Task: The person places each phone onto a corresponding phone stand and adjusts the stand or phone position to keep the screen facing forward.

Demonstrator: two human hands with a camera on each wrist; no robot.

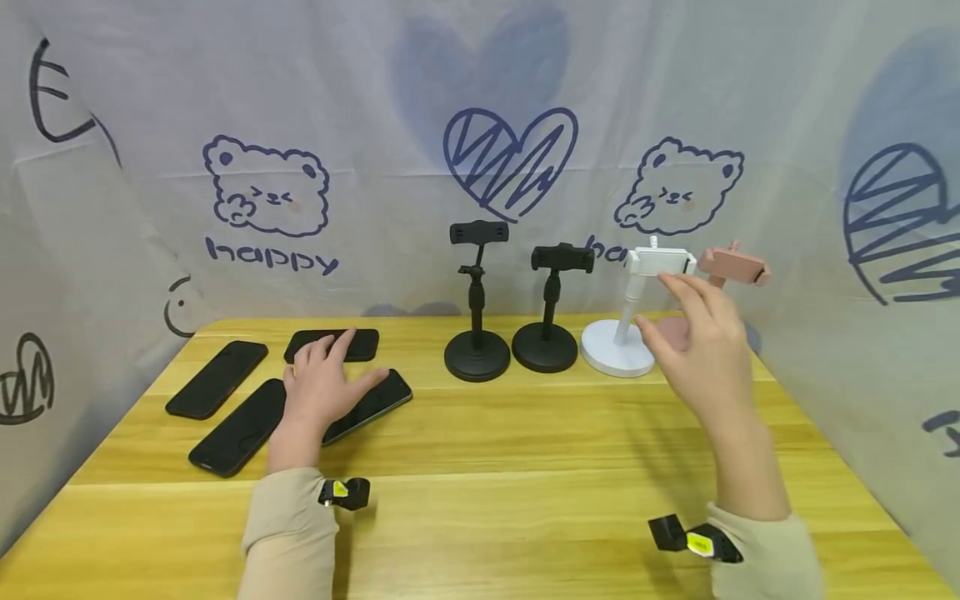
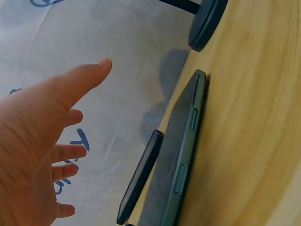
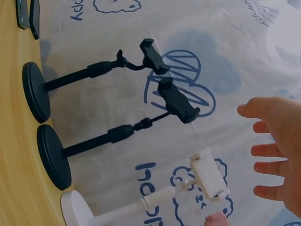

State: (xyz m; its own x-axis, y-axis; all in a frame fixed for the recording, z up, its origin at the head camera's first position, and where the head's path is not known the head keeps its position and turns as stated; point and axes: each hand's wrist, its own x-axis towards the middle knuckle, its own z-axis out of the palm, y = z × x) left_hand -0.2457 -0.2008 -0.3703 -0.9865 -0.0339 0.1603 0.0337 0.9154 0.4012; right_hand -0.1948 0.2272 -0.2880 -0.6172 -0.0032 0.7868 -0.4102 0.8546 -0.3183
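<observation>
My left hand (image 1: pixel 321 387), fingers spread, hovers above several dark smartphones on the left of the table. Beneath its thumb in the head view lies a phone with a greenish edge (image 2: pixel 181 169); behind the fingers is a black phone (image 1: pixel 363 343). Two more black phones (image 1: pixel 217 379) lie farther left. My right hand (image 1: pixel 708 358), thumb apart from the fingers, is raised near a white phone stand (image 1: pixel 618 354). Its fingertips overlap the white clamp in the head view, while the right wrist view has them apart from it. A pink phone stand (image 1: pixel 738 265) is partly hidden behind this hand.
Two black phone stands (image 1: pixel 477 357) with round bases stand at the middle back of the wooden table (image 1: pixel 480 500). Close behind hangs a pale cloth (image 1: pixel 390 250) printed with hearts and bears. Each sleeve carries a small black wrist camera (image 1: pixel 347 493).
</observation>
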